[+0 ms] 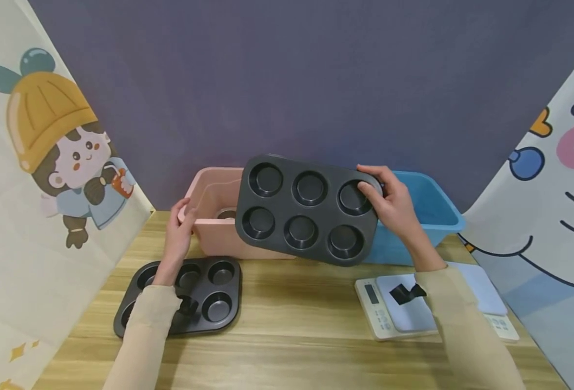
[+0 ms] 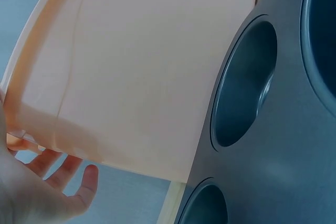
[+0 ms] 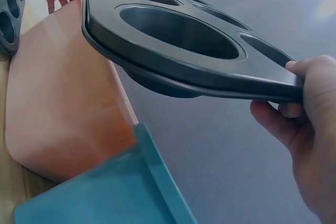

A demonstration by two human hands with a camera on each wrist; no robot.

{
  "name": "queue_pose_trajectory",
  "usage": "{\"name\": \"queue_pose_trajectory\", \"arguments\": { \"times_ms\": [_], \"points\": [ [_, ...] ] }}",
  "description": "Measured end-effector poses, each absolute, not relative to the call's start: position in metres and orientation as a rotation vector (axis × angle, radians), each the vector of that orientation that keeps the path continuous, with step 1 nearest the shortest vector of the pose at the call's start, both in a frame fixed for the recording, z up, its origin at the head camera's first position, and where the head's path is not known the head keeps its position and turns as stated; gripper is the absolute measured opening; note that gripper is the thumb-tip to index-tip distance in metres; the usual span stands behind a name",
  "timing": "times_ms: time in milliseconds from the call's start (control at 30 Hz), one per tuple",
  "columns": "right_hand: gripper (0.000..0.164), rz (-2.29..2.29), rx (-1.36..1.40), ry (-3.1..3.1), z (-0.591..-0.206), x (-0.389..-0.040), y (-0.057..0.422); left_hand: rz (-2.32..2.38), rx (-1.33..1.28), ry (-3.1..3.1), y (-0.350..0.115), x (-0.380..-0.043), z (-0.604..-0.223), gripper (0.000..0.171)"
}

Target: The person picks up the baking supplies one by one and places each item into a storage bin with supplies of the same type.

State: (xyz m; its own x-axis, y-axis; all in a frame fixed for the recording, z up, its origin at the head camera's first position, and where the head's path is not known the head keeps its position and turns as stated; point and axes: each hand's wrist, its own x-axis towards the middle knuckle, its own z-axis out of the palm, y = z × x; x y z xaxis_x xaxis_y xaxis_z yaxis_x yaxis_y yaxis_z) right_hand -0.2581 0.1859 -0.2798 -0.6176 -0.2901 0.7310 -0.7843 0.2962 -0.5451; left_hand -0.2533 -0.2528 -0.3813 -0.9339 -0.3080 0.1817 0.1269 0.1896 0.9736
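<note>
My right hand (image 1: 398,208) grips a dark grey muffin pan (image 1: 283,215) by its right end, thumb on top and fingers beneath in the right wrist view. The pan is tilted, its cups facing me, in front of a pink bin (image 1: 218,238) and overlapping a blue bin (image 1: 428,200). At the pink bin's left corner, my left hand (image 1: 178,230) holds the rim. Below that arm a second muffin pan (image 1: 228,303) lies on the table, partly hidden by the sleeve. Inside the pink bin a dark round item (image 1: 226,214) shows, mostly hidden.
Two white kitchen scales lie on the right of the wooden table (image 1: 287,346): a nearer scale (image 1: 373,309) and another scale (image 1: 503,326), partly covered by my right sleeve. A dark wall (image 1: 287,81) rises behind the bins, with printed panels at both sides.
</note>
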Motion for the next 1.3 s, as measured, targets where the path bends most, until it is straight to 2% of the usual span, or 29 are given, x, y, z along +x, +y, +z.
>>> {"name": "queue_pose_trajectory", "arguments": {
  "times_ms": [300, 633, 1100, 1300],
  "points": [
    [0.038, 1.362, 0.957, -2.072, -0.283, -0.296, 0.179, -1.786, 0.177, -2.149, -0.252, -0.249, -0.378, 0.054],
    [0.037, 1.294, 1.019, -2.011, -0.259, -0.299, 0.158, -1.777, 0.184, -2.166, -0.25, -0.247, -0.377, 0.053],
    [0.039, 1.21, 1.119, -1.905, -0.256, -0.338, 0.141, -1.724, 0.183, -2.183, -0.248, -0.247, -0.376, 0.055],
    [0.037, 1.084, 1.133, -1.883, -0.254, -0.352, 0.13, -1.704, 0.223, -2.186, -0.257, -0.262, -0.393, 0.056]
  ]
}}
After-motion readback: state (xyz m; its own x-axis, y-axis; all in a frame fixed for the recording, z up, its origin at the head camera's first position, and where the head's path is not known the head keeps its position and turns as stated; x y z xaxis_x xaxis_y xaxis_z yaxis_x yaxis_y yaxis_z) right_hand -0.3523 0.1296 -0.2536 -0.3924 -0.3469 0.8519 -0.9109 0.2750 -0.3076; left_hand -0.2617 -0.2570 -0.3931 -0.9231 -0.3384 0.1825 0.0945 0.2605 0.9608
